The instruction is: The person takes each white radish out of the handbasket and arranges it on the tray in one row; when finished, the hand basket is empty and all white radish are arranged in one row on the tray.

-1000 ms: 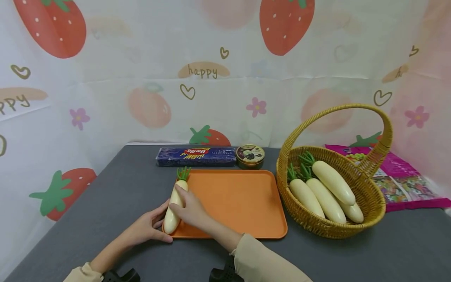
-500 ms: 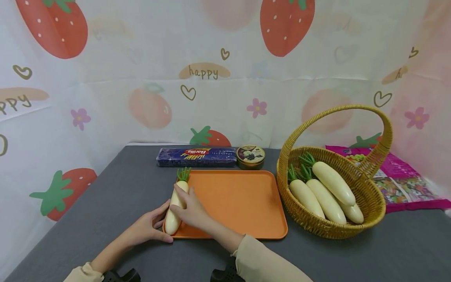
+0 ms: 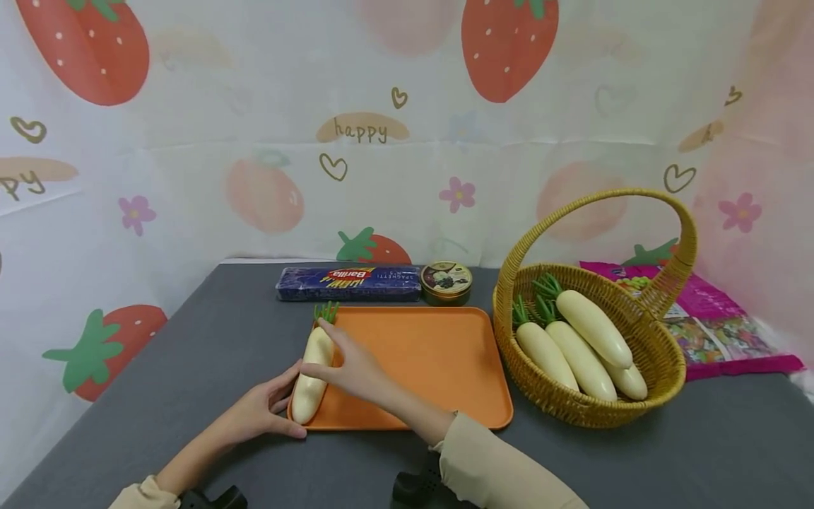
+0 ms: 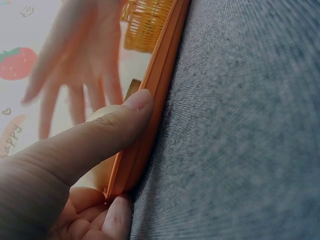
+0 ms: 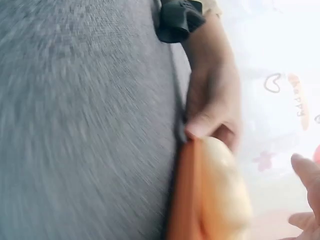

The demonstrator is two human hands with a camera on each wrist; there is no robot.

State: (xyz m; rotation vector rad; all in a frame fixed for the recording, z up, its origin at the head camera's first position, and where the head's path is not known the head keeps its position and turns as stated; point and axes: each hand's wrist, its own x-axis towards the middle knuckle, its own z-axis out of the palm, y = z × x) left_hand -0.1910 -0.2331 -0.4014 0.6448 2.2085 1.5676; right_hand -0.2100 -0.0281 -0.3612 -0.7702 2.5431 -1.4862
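A white radish (image 3: 307,401) with a green leafy top lies lengthwise along the left side of the orange tray (image 3: 420,360). My left hand (image 3: 257,408) holds the tray's near left corner. In the left wrist view its thumb (image 4: 112,127) lies on the orange rim, with the other fingers curled at the corner. Above the radish is my right hand (image 3: 359,371), its index finger pointing toward the leaves. Seen from the left wrist, the right hand (image 4: 87,55) has straight, spread fingers and holds nothing. The right wrist view is blurred.
A wicker basket (image 3: 588,417) with a tall handle stands right of the tray and holds several white radishes (image 3: 594,329). Behind the tray sit a blue spaghetti pack (image 3: 348,284) and a round tin (image 3: 446,283). A pink bag (image 3: 718,332) lies behind the basket.
My right hand has lifted off the radish and shifted slightly toward its leafy end. My left hand stays at the tray corner, and the radish keeps its place.
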